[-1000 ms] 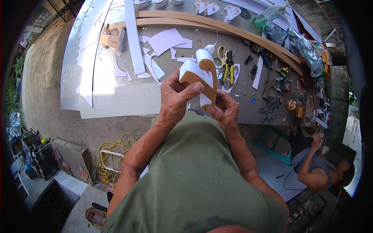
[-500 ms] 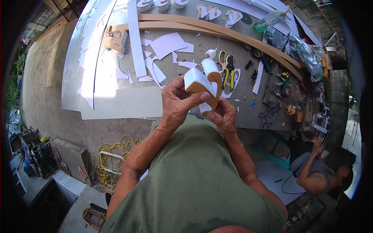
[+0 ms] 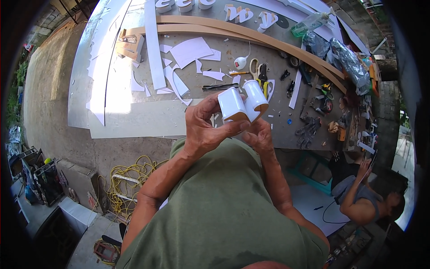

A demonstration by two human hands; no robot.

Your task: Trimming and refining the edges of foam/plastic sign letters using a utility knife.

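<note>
Between my hands, just over the table's near edge, is a raised sign letter (image 3: 234, 104) with glossy white side walls and a gold-brown face. My left hand (image 3: 204, 127) is closed on its left side, thumb along the lower edge and fingers behind. At its lower right, my right hand (image 3: 260, 136) has its fingers bent round the bottom end, which they partly hide. Beyond the letter lie yellow-handled snips (image 3: 264, 74), scissors (image 3: 254, 67), a pencil (image 3: 239, 73), a dark narrow tool (image 3: 219, 87) and a small white bottle (image 3: 240, 62).
White sheet offcuts (image 3: 190, 51) are scattered over the table (image 3: 148, 121). Long brown strips (image 3: 251, 33) cross it, with more raised letters (image 3: 237, 14) behind. A green-tinted bottle (image 3: 309, 24) and grey gloves (image 3: 308, 132) lie right. Another person (image 3: 363, 197) sits at lower right; yellow cable (image 3: 118, 184) lies left.
The sign letter has been tipped in my hands: its white walls show more, its gold-brown face less. The pencil and dark tool behind it have come into sight.
</note>
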